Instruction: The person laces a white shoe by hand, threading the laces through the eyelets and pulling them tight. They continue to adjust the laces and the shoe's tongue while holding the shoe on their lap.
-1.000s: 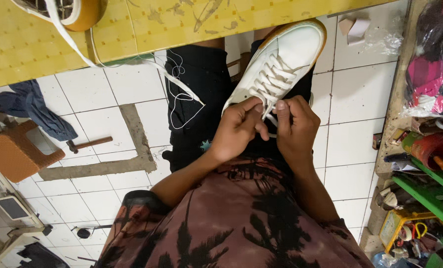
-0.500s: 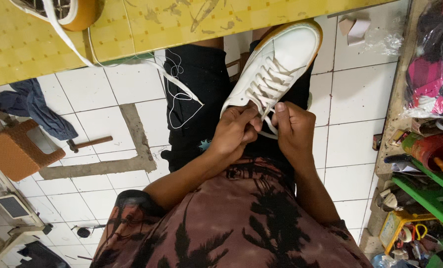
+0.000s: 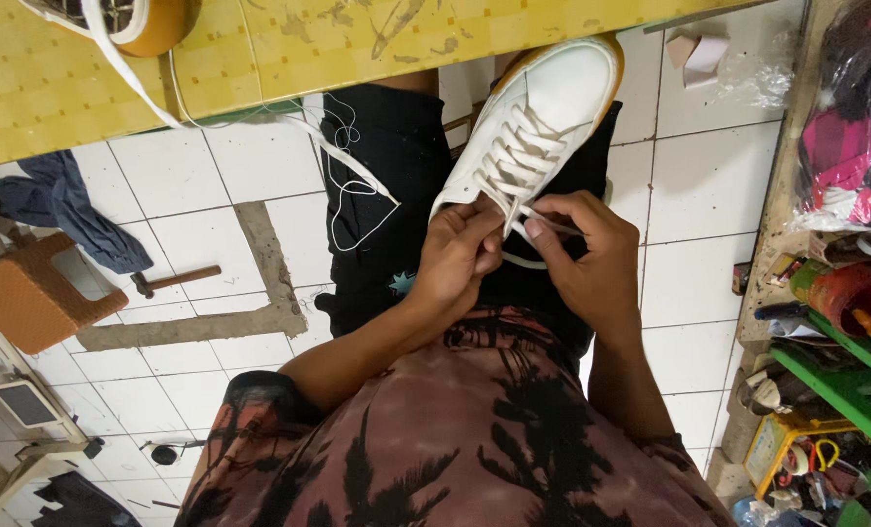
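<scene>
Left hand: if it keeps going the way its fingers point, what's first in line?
Probably the white lace-up sneaker itself. The left hand points up-right at the shoe's rear opening, its fingertips already at the rim beside the white lace that the right hand pinches. Depth is hard to judge.

A white sneaker [image 3: 543, 122] rests on the person's lap. Left hand [image 3: 458, 256] and right hand [image 3: 584, 252] pinch its white lace [image 3: 535, 217] just below the sneaker's tongue.

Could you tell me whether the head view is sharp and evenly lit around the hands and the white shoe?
Head view: even, soft light with no hard shadows; the white sneaker is bright but its laces stay readable; left hand and right hand are sharp with no obvious motion blur; the tiled floor shows mild glare only.
</scene>
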